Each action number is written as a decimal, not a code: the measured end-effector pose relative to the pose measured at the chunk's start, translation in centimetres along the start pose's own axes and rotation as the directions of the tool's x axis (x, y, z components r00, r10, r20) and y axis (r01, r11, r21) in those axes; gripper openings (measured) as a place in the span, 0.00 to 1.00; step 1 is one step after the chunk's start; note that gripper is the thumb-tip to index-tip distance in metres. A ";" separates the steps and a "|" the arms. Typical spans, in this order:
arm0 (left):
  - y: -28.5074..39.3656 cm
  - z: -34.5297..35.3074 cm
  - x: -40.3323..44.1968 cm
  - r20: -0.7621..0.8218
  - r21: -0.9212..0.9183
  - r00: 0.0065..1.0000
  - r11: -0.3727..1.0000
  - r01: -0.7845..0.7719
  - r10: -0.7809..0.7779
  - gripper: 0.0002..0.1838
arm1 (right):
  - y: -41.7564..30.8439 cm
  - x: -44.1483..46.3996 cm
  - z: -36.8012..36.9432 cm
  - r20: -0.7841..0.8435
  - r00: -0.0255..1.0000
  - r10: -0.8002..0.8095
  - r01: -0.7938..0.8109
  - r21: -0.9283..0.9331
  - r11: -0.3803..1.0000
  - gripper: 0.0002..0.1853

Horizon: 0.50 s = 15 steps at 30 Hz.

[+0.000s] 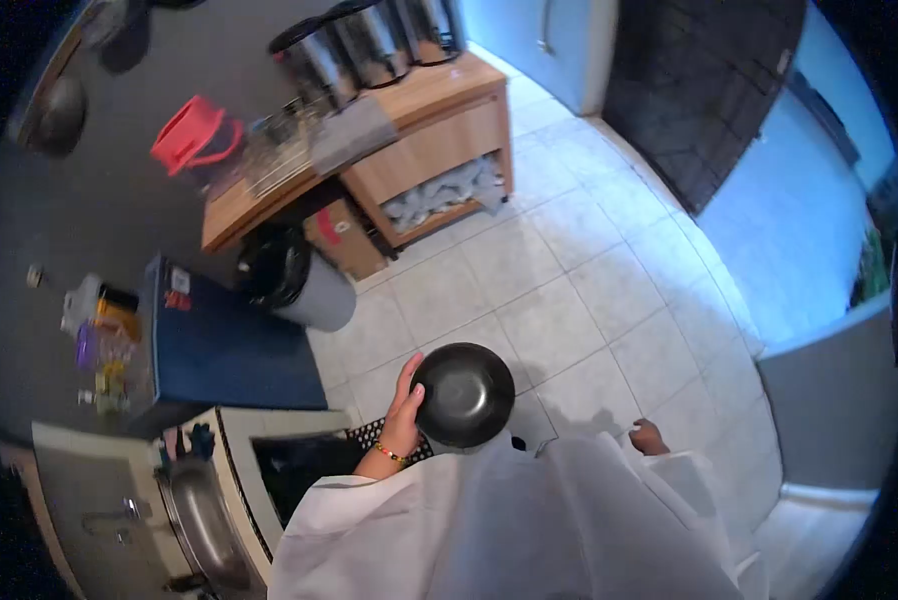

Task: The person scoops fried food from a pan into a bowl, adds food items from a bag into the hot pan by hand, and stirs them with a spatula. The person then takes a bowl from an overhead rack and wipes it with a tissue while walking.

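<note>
A round, dark bowl (466, 394) with a shiny inside is held in front of my body. My left hand (405, 415), with a beaded bracelet at the wrist, grips its left rim, the thumb at the edge and the fingers round the outer side. Out to the right, my right hand (649, 437) hangs low beside the white garment, over the tiled floor. It holds nothing that I can see; its fingers are small in view and look loosely bent and apart.
At the left are a steel sink (207, 520) and a dark blue fridge (229, 350). Beyond stand a grey bin (319, 295) with a black liner and a wooden counter (439, 140) bearing metal containers (369, 45) and a red basket (191, 135). A dark door (704, 90) stands open.
</note>
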<state>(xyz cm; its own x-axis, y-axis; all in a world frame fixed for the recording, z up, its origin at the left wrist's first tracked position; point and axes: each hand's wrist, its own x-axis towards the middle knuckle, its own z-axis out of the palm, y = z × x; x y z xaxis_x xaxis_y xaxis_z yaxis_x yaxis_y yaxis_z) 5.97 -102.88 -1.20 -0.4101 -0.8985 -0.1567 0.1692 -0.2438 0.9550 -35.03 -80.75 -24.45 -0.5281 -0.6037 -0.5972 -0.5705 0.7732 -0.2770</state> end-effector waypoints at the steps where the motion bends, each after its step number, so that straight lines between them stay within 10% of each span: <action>1: -0.2 0.3 1.1 0.038 0.002 0.999 1.000 0.013 -0.013 0.27 | 0.1 0.0 0.6 0.024 0.998 -0.055 0.055 -0.009 0.998 0.20; 5: 0.2 2.4 5.7 0.096 0.038 0.995 0.999 -0.023 0.019 0.27 | -1.8 0.1 -1.1 0.270 0.963 -0.004 -0.010 0.052 0.999 0.19; 15: -0.1 2.0 21.9 0.189 0.112 0.977 0.990 0.081 -0.101 0.27 | -5.7 12.3 -6.9 0.038 0.999 0.012 -0.012 -0.005 1.000 0.21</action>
<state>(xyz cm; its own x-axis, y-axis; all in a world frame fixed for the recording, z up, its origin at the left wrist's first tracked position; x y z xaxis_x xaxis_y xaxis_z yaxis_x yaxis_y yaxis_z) -4.84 -121.80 -4.19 -0.5875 -0.7836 -0.2022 0.0341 -0.2736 0.9612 -42.62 -93.99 -25.02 -0.5110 -0.5864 -0.6286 -0.5672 0.7794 -0.2660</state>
